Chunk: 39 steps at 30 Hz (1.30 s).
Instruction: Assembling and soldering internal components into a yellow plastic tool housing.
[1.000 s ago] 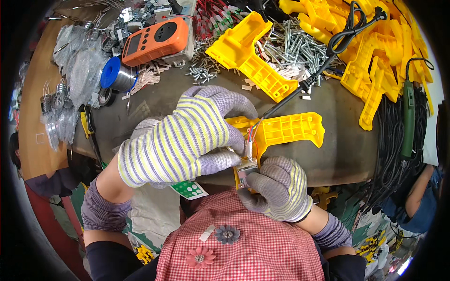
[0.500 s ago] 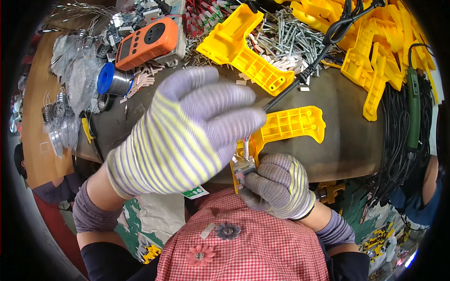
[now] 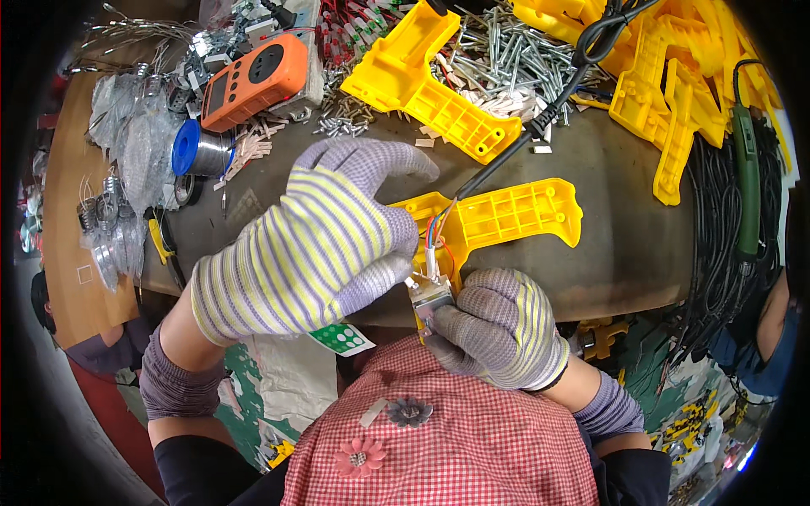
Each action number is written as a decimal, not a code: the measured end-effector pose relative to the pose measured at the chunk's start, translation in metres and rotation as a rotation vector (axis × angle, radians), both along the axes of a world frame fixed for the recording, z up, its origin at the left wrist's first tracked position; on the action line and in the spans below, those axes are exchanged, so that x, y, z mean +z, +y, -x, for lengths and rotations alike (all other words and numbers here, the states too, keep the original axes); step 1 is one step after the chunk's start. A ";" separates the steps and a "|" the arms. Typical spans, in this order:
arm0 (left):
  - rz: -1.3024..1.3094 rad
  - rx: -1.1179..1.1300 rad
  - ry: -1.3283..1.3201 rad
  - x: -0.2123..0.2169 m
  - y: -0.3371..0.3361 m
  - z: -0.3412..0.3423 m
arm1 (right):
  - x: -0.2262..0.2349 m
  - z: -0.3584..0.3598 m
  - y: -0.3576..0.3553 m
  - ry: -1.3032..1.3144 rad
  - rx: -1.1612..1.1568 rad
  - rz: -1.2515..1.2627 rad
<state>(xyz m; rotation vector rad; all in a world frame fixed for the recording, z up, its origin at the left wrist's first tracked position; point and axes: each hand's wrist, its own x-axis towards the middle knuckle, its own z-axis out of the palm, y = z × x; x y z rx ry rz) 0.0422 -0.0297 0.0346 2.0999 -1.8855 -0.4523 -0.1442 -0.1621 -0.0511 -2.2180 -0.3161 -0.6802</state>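
Observation:
My left hand (image 3: 316, 244), in a striped glove, hovers left of the wires with its fingers apart and nothing visible in it. Its thumb is close to a white wire end. My right hand (image 3: 498, 333), gloved alike, is closed around a small metal-cased part (image 3: 432, 295) near my apron. Thin coloured wires (image 3: 435, 232) run from a black cable (image 3: 494, 167) toward that part. Beneath them lies a yellow plastic half-shell (image 3: 519, 218) with a ribbed handle; part of it is hidden by the hands.
Another yellow half-shell (image 3: 430, 84) lies farther back, by a heap of screws (image 3: 515, 59). An orange meter (image 3: 257, 78), a blue solder spool (image 3: 198, 150) and yellow-handled cutters (image 3: 160, 240) are at left. More yellow shells (image 3: 654, 93) and a green-handled iron (image 3: 745, 185) are at right.
My left hand has drawn back to the left, uncovering the coloured wires and more of the yellow half-shell. My right hand keeps its hold on the metal-cased part.

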 end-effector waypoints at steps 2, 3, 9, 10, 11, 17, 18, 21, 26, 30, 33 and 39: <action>0.047 0.054 0.046 0.002 0.000 0.006 | 0.000 0.001 0.001 0.025 -0.018 -0.007; 0.062 0.087 0.011 -0.001 0.003 0.009 | -0.001 0.001 0.001 0.025 -0.022 -0.011; 0.156 0.100 -0.072 -0.010 0.008 0.018 | -0.003 0.002 0.001 0.021 -0.018 -0.012; 0.147 0.158 -0.014 -0.010 0.008 0.015 | -0.002 0.001 0.000 0.013 -0.019 -0.014; 0.146 0.130 -0.034 -0.009 0.009 0.010 | -0.002 0.001 0.000 0.005 -0.019 -0.014; 0.224 0.016 -0.109 -0.022 0.003 0.021 | -0.004 0.000 0.001 -0.011 -0.026 0.001; 0.207 0.035 -0.105 -0.022 0.005 0.024 | -0.003 0.000 0.001 -0.012 -0.026 0.000; 0.260 0.071 -0.115 -0.019 0.005 0.021 | -0.004 0.001 0.002 -0.015 -0.023 0.017; 0.199 0.080 -0.220 -0.013 0.007 0.027 | -0.004 0.000 0.001 -0.037 -0.028 0.022; 0.285 0.058 -0.133 0.001 0.006 0.002 | -0.006 -0.001 0.004 -0.057 -0.052 0.005; 0.138 -0.029 -0.067 0.009 -0.012 -0.010 | -0.005 -0.001 0.003 -0.069 -0.051 -0.016; 0.137 -0.061 0.108 0.003 -0.020 -0.013 | -0.006 -0.001 0.004 -0.068 -0.071 -0.029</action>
